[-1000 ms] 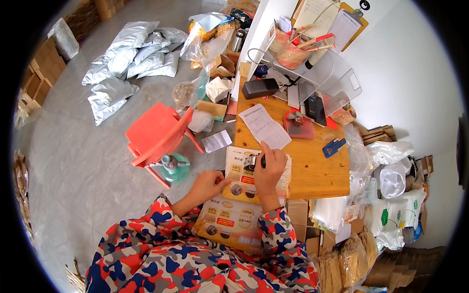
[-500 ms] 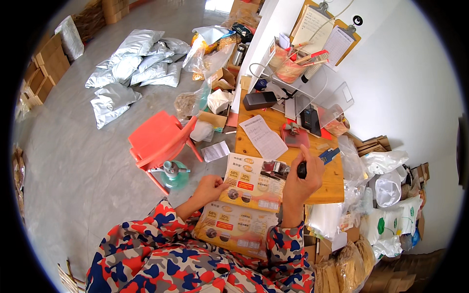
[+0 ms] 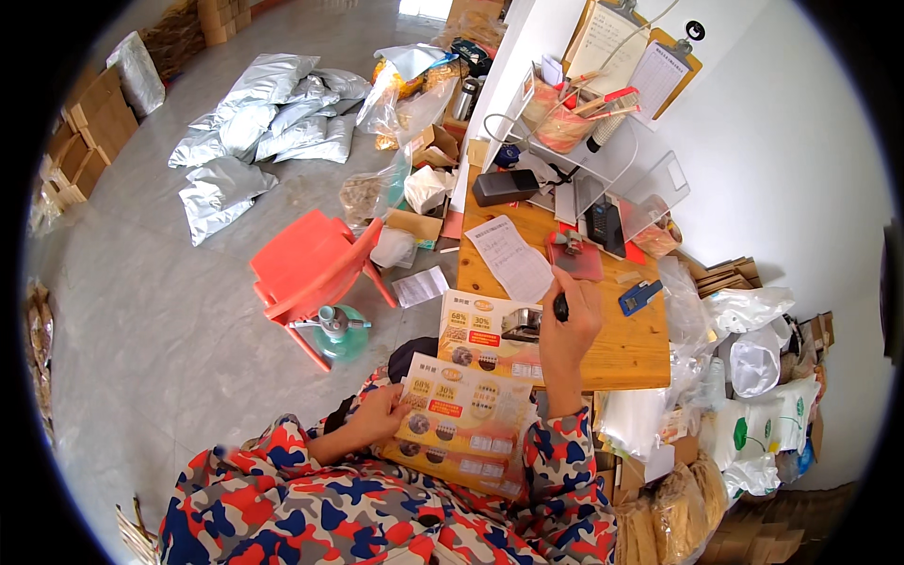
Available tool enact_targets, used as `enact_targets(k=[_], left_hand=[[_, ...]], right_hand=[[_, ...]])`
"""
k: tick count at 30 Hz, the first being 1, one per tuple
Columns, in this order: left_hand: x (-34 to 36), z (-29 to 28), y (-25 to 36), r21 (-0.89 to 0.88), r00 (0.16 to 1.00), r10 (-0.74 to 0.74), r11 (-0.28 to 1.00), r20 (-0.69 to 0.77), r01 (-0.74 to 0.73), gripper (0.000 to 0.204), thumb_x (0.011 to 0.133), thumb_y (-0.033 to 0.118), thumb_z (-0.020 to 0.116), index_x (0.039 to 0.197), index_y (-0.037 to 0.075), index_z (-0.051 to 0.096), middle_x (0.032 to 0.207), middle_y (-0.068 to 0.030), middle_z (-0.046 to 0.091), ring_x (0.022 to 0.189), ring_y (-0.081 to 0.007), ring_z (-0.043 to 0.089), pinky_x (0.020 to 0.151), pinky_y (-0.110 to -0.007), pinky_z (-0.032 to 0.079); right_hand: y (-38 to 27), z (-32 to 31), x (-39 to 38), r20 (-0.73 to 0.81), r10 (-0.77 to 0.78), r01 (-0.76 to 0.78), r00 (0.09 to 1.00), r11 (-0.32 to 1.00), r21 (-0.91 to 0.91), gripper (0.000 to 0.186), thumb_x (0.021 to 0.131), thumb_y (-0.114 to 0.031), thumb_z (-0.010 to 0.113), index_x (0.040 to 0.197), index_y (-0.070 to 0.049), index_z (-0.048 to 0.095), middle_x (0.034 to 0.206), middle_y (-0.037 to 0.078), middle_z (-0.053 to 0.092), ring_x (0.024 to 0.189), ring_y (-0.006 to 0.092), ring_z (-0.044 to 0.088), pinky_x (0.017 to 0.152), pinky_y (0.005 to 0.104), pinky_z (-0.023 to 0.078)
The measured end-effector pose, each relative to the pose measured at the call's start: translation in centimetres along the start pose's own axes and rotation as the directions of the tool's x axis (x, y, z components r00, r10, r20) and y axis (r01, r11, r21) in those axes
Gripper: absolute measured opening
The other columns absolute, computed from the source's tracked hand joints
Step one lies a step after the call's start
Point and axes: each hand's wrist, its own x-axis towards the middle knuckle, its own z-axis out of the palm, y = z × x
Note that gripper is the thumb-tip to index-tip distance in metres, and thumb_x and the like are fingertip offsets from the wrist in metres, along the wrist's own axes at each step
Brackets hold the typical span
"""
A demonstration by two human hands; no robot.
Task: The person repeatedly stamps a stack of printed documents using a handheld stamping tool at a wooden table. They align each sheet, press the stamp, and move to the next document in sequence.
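Note:
My left hand (image 3: 379,414) pinches the left edge of a flat white-and-yellow printed packaging sheet (image 3: 461,391). That sheet lies over another like it on my lap, their lower edges overlapping. More of the same printed sheets (image 3: 480,331) lie at the table's near left corner, with a dark metallic object (image 3: 521,325) on top. My right hand (image 3: 573,325) is raised above the table just right of these sheets. Its fingers are closed round a small black rounded object (image 3: 561,307), mostly hidden, whose kind I cannot make out.
On the wooden table (image 3: 617,348) are a handwritten paper (image 3: 508,256), a red pad (image 3: 579,259), a blue tool (image 3: 640,298) and a black box (image 3: 504,186). A red chair (image 3: 306,259) stands left; silver bags (image 3: 273,113) lie on the floor. Plastic bags (image 3: 753,363) crowd the right.
My left hand has drawn a printed sheet from the table down onto the one on my lap. My right hand has shifted slightly left and up, still holding the black object.

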Motion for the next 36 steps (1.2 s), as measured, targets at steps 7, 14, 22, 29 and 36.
enact_targets(k=[7, 14, 22, 29, 36], left_hand=[[-2.4, -1.7, 2.5, 0.416, 0.96, -0.027, 0.904, 0.279, -0.095, 0.038, 0.088, 0.038, 0.066, 0.086, 0.001, 0.069, 0.07, -0.0155, 0.067, 0.066, -0.0311, 0.066, 0.061, -0.041, 0.051], [3.9, -4.5, 5.3, 0.286, 0.99, 0.094, 0.956, -0.102, -0.061, 0.048, 0.086, 0.046, 0.068, 0.071, 0.001, 0.068, 0.062, -0.0109, 0.064, 0.06, -0.0257, 0.064, 0.056, -0.037, 0.049], [10.1, -1.5, 5.4, -0.146, 0.994, -0.019, 0.989, -0.105, 0.004, 0.027, 0.09, 0.02, 0.069, 0.077, -0.004, 0.063, 0.059, -0.0059, 0.062, 0.044, -0.0116, 0.056, 0.04, -0.027, 0.041], [9.6, -1.6, 4.8, -0.164, 0.992, -0.032, 0.986, -0.125, 0.011, 0.021, 0.091, 0.011, 0.064, 0.077, -0.005, 0.062, 0.059, -0.0063, 0.062, 0.044, -0.0114, 0.057, 0.039, -0.028, 0.041], [7.8, -1.9, 5.8, 0.24, 0.935, 0.267, 0.948, -0.236, -0.21, 0.017, 0.09, 0.01, 0.056, 0.086, -0.006, 0.062, 0.073, -0.0256, 0.063, 0.068, -0.0417, 0.062, 0.059, -0.046, 0.046]], right_hand=[[1.8, 5.3, -2.0, 0.07, -0.052, 0.05, 0.996, 0.998, 0.035, 0.025, 0.078, 0.005, 0.068, 0.102, -0.003, 0.068, 0.078, 0.011, 0.053, 0.078, 0.0311, 0.054, 0.07, 0.0422, 0.045], [1.5, 7.0, -5.4, 0.023, 0.006, -0.007, 1.0, 0.999, 0.043, 0.026, 0.078, 0.008, 0.067, 0.101, -0.003, 0.069, 0.076, 0.012, 0.052, 0.073, 0.0302, 0.053, 0.071, 0.0387, 0.044], [-0.2, 2.2, 0.2, -0.098, 0.012, -0.011, 0.995, 1.0, 0.02, 0.024, 0.079, 0.007, 0.067, 0.101, -0.003, 0.07, 0.078, 0.012, 0.057, 0.076, 0.0289, 0.056, 0.068, 0.0389, 0.045], [-2.9, -3.4, 1.4, -0.179, -0.002, -0.006, 0.984, 0.999, -0.047, 0.021, 0.083, 0.01, 0.065, 0.1, 0.0, 0.07, 0.076, 0.012, 0.06, 0.069, 0.0235, 0.058, 0.064, 0.0341, 0.046], [-2.7, -5.4, -0.2, -0.152, 0.118, -0.127, 0.981, 0.99, -0.056, 0.018, 0.084, 0.01, 0.065, 0.098, 0.0, 0.07, 0.073, 0.009, 0.055, 0.067, 0.021, 0.054, 0.062, 0.0324, 0.044]])
